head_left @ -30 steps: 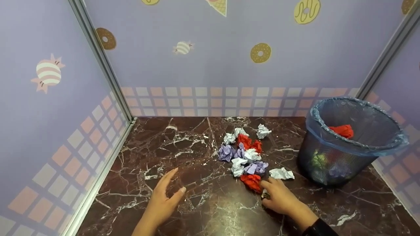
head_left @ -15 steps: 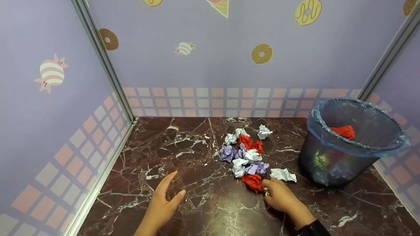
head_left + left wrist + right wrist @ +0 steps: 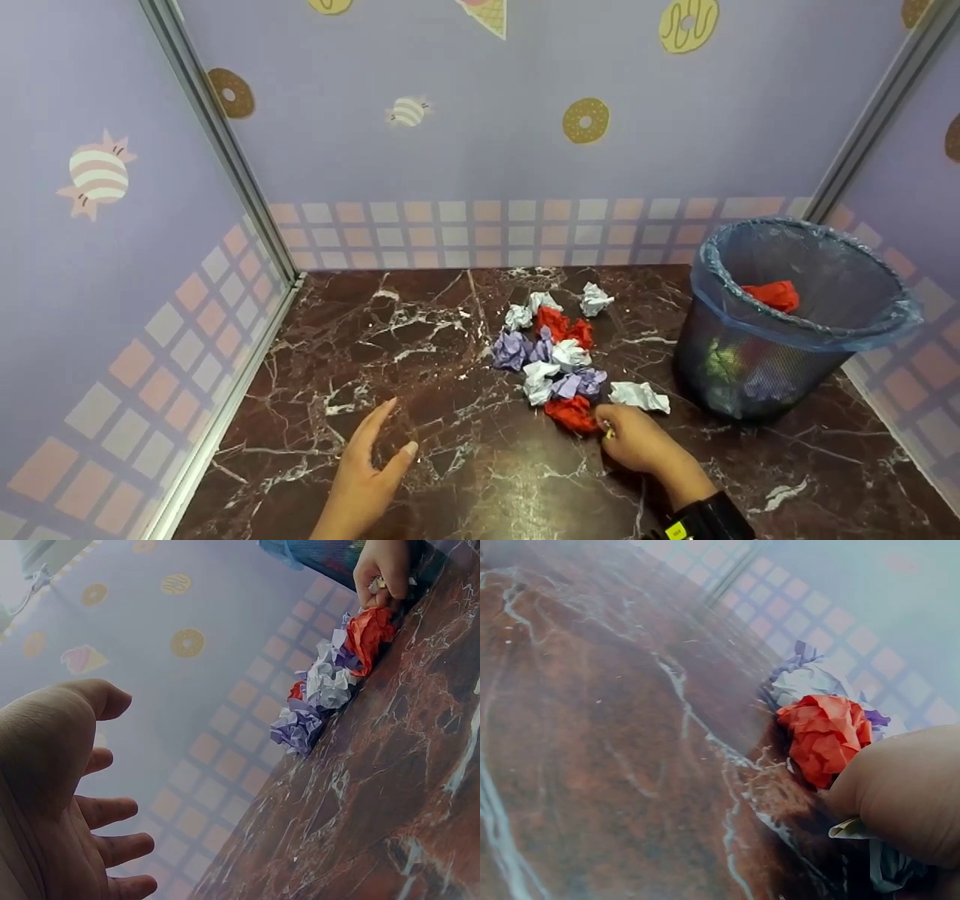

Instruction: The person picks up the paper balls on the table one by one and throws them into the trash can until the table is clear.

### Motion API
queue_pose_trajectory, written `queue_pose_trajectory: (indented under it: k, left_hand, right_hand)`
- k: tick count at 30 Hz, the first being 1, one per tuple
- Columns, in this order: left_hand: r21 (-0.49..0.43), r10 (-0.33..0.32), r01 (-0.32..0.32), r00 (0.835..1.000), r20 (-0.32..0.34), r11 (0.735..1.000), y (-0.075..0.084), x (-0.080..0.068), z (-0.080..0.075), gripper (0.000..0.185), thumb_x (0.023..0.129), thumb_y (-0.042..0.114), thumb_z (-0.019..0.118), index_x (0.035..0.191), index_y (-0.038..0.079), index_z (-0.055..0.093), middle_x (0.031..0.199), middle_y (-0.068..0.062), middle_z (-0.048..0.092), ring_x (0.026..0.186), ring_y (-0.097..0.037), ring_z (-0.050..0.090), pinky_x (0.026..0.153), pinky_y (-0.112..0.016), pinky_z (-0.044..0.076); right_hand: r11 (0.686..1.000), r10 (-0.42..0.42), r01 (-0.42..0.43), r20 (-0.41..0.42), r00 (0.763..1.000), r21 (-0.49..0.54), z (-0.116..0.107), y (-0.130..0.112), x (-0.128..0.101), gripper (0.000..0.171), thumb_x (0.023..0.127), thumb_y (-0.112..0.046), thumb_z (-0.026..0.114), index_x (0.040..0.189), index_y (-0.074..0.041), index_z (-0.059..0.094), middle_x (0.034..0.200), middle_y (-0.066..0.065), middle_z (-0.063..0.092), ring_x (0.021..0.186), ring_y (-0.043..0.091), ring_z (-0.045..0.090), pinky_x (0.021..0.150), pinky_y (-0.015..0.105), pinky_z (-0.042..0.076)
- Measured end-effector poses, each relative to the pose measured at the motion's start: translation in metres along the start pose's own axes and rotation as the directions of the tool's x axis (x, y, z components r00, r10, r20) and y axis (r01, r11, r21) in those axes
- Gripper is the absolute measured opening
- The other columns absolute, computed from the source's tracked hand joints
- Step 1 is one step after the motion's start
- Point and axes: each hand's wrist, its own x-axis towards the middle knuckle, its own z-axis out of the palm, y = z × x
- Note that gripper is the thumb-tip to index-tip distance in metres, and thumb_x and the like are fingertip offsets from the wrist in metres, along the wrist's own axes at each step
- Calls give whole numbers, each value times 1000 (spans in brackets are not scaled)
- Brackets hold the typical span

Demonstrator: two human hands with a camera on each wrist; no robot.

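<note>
On the dark red marble tabletop (image 3: pixel 465 480), near its front edge, the right hand (image 3: pixel 636 448) rests with fingers curled around a small crumpled scrap (image 3: pixel 607 431); the head view shows only a pale-yellowish edge of it between the fingertips, and the right wrist view shows the same pale scrap (image 3: pixel 853 828) pinched under the thumb. Scrap's full colour and size: cannot tell. Red paper ball (image 3: pixel 571 412) lies just beside the right hand's fingertips, on their left; whether it touches them is unclear. White paper ball (image 3: pixel 640 395) sits just beyond the hand, toward the mesh wastebasket (image 3: pixel 757 360). Behind the red ball, a loose cluster of purple, white and red paper balls (image 3: pixel 551 349) runs toward the back wall. Wastebasket stands upright at the right of the tabletop, lined with a blue plastic bag (image 3: pixel 885 326), a red crumpled paper (image 3: pixel 772 295) visible inside. Left hand (image 3: pixel 365 480) is well apart from the cluster, on the left, palm low over the marble, fingers spread and relaxed, holding nothing; left wrist view confirms the splayed fingers (image 3: pixel 112 849).
</note>
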Motion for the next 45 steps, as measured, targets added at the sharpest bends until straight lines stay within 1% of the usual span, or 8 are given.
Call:
queue_pose_trajectory:
  k: [4, 11, 19, 25, 29, 34, 39, 45]
  left_hand:
    - [4, -28, 28, 999, 17, 1000, -2, -2, 3, 68, 88, 41, 70, 147, 37, 37, 155, 1, 33, 143, -30, 29, 110, -66, 24]
    - [-5, 5, -6, 1000, -26, 1000, -8, -5, 8, 65, 88, 33, 72, 146, 29, 42, 151, -2, 40, 141, -28, 34, 111, -62, 26]
    - [-27, -4, 4, 1000, -24, 1000, -9, -8, 17, 65, 88, 34, 71, 146, 28, 42, 152, -4, 39, 141, -32, 32, 110, -65, 25]
    - [-47, -44, 45, 999, 5, 998, -6, -7, 23, 66, 88, 35, 71, 146, 36, 40, 153, -1, 37, 143, -30, 30, 109, -67, 24]
    - [-48, -66, 67, 998, 11, 997, -5, -7, 24, 65, 87, 37, 72, 143, 42, 40, 152, 5, 37, 142, -26, 31, 110, -65, 26]
    - [-46, -24, 24, 1000, 15, 999, -5, -7, 29, 65, 87, 33, 72, 144, 38, 41, 151, 5, 38, 141, -25, 33, 111, -61, 28]
    - [-25, 5, -5, 1000, 24, 1000, -3, -6, 32, 65, 86, 37, 72, 144, 41, 41, 151, 5, 38, 141, -25, 34, 110, -61, 29]
    - [8, 35, -35, 997, 64, 999, 4, -9, 36, 68, 87, 40, 71, 146, 42, 37, 154, 3, 35, 141, -31, 33, 107, -67, 30]
  right_hand:
    - [1000, 3, -4, 16, 1000, 25, -2, 1, 0, 30, 59, 6, 57, 67, -16, 39, 63, -15, 28, 57, 5, 34, 52, 20, 28]
    - [998, 6, -7, 12, 1000, 62, -1, 2, -1, 30, 60, 8, 57, 67, -15, 39, 63, -15, 27, 57, 4, 33, 53, 19, 26]
    - [997, -13, 14, -13, 1000, 72, -3, 1, -1, 31, 60, 8, 57, 67, -16, 39, 64, -16, 27, 58, 4, 34, 53, 19, 27]
    - [998, 13, -14, 15, 1000, 64, -4, 3, -4, 32, 59, 7, 58, 67, -18, 39, 63, -16, 29, 59, 5, 37, 53, 20, 30]
    - [999, 0, 0, 12, 1000, 48, -2, 3, -5, 33, 58, 5, 60, 67, -19, 39, 64, -16, 31, 60, 6, 38, 54, 20, 31]
    - [999, 20, -20, -2, 1000, 50, -4, 3, -7, 34, 57, 4, 60, 67, -22, 40, 63, -17, 34, 59, 5, 39, 52, 20, 31]
    - [997, 14, -17, 33, 999, 74, -8, 5, -6, 32, 59, 3, 63, 69, -20, 42, 64, -15, 37, 61, 6, 41, 53, 21, 32]
    - [994, -93, 91, 40, 995, 63, -22, -1, 3, 32, 59, 3, 63, 69, -19, 43, 68, -15, 39, 64, 6, 41, 58, 21, 34]
